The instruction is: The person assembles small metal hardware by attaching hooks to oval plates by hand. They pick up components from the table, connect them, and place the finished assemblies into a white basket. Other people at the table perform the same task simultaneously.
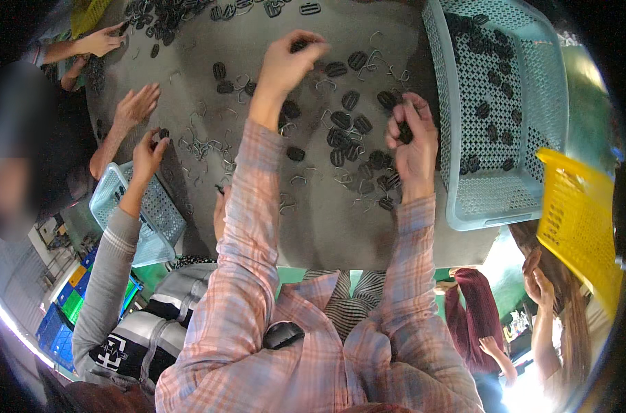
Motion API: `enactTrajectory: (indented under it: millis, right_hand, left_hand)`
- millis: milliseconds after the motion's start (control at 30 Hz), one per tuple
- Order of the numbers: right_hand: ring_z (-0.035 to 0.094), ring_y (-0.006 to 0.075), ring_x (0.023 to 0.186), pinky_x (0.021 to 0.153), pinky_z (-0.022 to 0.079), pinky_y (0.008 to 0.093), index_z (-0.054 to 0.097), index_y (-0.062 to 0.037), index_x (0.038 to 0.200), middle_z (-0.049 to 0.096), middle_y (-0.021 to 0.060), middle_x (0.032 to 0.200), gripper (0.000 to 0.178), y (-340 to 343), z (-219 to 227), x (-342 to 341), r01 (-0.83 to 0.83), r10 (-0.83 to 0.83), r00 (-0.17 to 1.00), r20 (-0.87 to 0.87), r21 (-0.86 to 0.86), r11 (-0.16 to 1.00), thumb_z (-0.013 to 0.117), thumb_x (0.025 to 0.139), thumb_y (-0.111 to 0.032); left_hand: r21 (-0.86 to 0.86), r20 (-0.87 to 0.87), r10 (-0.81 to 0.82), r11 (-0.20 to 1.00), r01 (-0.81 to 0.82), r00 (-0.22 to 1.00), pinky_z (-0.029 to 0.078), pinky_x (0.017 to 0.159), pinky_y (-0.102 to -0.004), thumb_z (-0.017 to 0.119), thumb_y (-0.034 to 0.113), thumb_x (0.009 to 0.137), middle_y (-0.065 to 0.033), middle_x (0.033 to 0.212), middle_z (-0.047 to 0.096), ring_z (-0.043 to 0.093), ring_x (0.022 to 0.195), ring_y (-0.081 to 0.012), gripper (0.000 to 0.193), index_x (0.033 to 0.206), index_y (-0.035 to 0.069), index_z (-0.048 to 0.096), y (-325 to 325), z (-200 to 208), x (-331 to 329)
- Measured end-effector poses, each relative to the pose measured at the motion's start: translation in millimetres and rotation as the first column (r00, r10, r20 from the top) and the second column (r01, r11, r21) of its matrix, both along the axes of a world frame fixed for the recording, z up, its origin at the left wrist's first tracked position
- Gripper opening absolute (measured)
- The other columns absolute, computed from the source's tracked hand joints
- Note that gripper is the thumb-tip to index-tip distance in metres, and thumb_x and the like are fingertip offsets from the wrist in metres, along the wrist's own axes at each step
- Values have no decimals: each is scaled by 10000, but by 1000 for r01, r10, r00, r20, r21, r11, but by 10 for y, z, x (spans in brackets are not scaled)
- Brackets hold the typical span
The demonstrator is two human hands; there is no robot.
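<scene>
My left hand (290, 63) is raised over the far middle of the table, its fingers closed around a small dark piece that looks like one of the black slotted buckles. Lower and to the right, my right hand (418, 141) pinches a black buckle (404, 132) beside the blue basket. Between my hands lies a loose group of black oval buckles (340, 138), some overlapping. Thin bent metal wire hooks (298, 180) are scattered among them. Another buckle (387, 100) rests just beyond my right fingertips.
A light blue basket (445, 138) holding several black buckles stands at the right, with a yellow basket (578, 227) past it. Wire hooks (206, 148) and a smaller blue basket (135, 255) are at the left. Co-workers' hands (148, 155) work along the left side; more buckles (165, 17) are heaped far left.
</scene>
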State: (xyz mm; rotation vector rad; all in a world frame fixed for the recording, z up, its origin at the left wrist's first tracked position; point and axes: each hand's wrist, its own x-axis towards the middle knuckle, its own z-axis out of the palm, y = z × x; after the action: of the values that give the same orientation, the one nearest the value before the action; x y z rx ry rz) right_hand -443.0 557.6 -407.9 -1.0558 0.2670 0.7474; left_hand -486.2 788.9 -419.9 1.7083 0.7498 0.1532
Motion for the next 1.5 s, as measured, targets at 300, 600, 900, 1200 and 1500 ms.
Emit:
enactTrajectory:
  millis: [300,600,900,1200,1500]
  right_hand:
    - [610,365,726,590,449,457,573,-65,936,633,169,767,340,144,-130,95,98,800,510,315,-946,310,729,729,-286]
    - [597,193,719,423,439,198,454,-33,1044,560,143,890,277,-325,322,-416,-306,335,942,10,430,849,589,842,-167]
    - [600,175,640,484,443,287,537,-62,848,593,39,702,267,-509,-90,-124,-396,610,755,243,-573,718,687,794,-276]
    - [622,367,808,666,470,461,593,-82,826,651,150,796,262,30,-164,-268,-53,905,327,273,-951,306,712,728,-294]
    - [487,54,599,549,417,237,553,-18,840,533,45,628,196,-586,1178,-478,-110,492,547,678,-524,845,684,800,-158]
  left_hand:
    - [414,-82,-154,893,174,985,479,744,-391,778,243,662,-143,866,615,596,857,-310,349,898,38,624,-296,-213,-28]
    - [744,-113,-236,624,240,965,469,695,-312,703,218,756,-106,850,624,587,817,-201,298,970,33,607,-472,-417,334]
    - [-726,186,282,684,-62,941,452,618,-239,603,194,869,-23,900,591,559,817,-116,249,1049,23,612,-477,-233,-609]
    - [599,-157,-57,788,141,986,472,645,-384,788,252,615,-117,789,650,623,737,-297,353,884,63,658,-994,-157,-709]
    - [-510,61,305,828,-233,950,490,636,-309,667,193,792,-48,844,657,647,767,-204,161,835,45,618,-1135,285,-1146]
